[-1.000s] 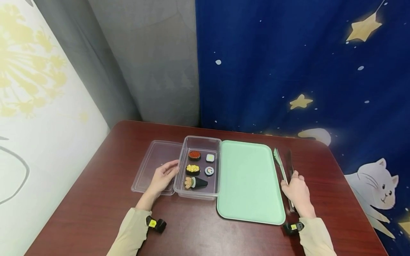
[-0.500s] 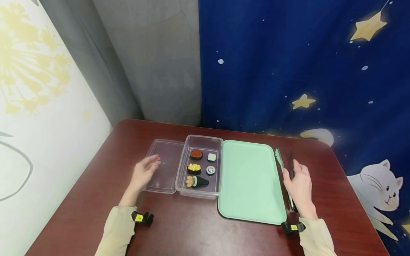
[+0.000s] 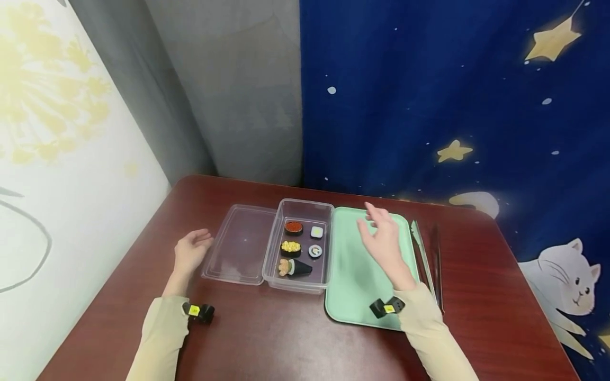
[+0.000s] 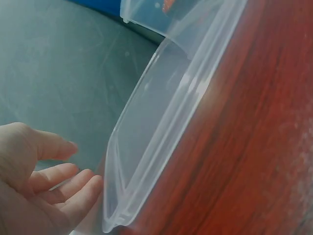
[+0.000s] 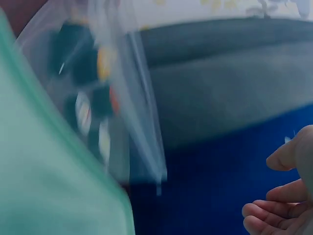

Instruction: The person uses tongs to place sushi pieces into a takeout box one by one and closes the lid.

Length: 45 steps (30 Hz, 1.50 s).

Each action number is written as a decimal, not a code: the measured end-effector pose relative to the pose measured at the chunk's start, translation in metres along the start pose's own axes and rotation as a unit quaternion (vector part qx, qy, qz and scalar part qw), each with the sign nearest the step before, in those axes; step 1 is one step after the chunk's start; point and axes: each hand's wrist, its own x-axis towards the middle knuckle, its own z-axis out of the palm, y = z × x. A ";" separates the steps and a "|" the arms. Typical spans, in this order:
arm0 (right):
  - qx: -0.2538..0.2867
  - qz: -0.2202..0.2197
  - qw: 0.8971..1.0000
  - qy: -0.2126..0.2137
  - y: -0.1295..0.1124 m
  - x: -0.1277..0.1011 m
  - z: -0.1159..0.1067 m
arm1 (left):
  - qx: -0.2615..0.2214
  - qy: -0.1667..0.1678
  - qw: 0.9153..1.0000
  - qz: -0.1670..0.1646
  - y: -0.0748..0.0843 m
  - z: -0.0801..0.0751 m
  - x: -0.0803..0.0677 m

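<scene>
While both beige sleeves stretch out over the dark red desk [image 3: 267, 338], the left hand [image 3: 189, 253] hovers with relaxed, spread fingers just beside the clear lid [image 3: 240, 244], holding nothing; the left wrist view shows its fingertips [image 4: 73, 183] close to the lid's rim without touching. To the right, the right hand [image 3: 382, 239] floats above the mint green tray [image 3: 352, 275], fingers loosely parted and empty. Between lid and tray stands the clear container [image 3: 301, 206], holding toy sushi: a cone roll [image 3: 293, 267], a yellow-topped piece [image 3: 290, 247], a red-topped piece [image 3: 294, 227] and two small rolls. Beyond the tray's right edge lie metal tongs [image 3: 423, 254] beside a dark pair, untouched.
</scene>
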 end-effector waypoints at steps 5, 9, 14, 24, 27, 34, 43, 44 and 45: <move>0.042 -0.022 0.998 -0.046 -0.024 0.015 0.032 | 0.016 -0.007 1.000 0.006 0.001 0.004 0.004; 0.054 -0.045 0.994 -0.079 -0.043 0.024 0.055 | 0.023 -0.013 1.000 0.009 0.003 0.007 0.008; 0.061 -0.054 0.990 -0.112 -0.065 0.030 0.082 | 0.046 -0.015 0.998 0.026 0.005 0.012 0.016; 0.073 0.037 0.970 -0.227 -0.102 0.034 0.135 | 0.141 0.011 0.989 0.047 0.008 0.021 0.023; 0.053 0.074 0.961 -0.262 -0.114 0.033 0.149 | 0.149 0.012 0.988 0.045 0.008 0.020 0.021; 0.032 0.167 0.932 -0.322 -0.135 0.032 0.178 | 0.153 0.013 0.987 0.041 0.005 0.009 0.017; 0.036 0.298 0.912 -0.279 -0.159 0.022 0.217 | 0.153 0.027 0.987 0.033 -0.004 -0.006 0.011; 0.035 0.307 0.912 -0.269 -0.160 0.020 0.221 | 0.154 0.029 0.987 0.035 -0.005 -0.007 0.010; 0.034 0.316 0.911 -0.261 -0.161 0.018 0.225 | 0.154 0.029 0.987 0.037 -0.006 -0.008 0.010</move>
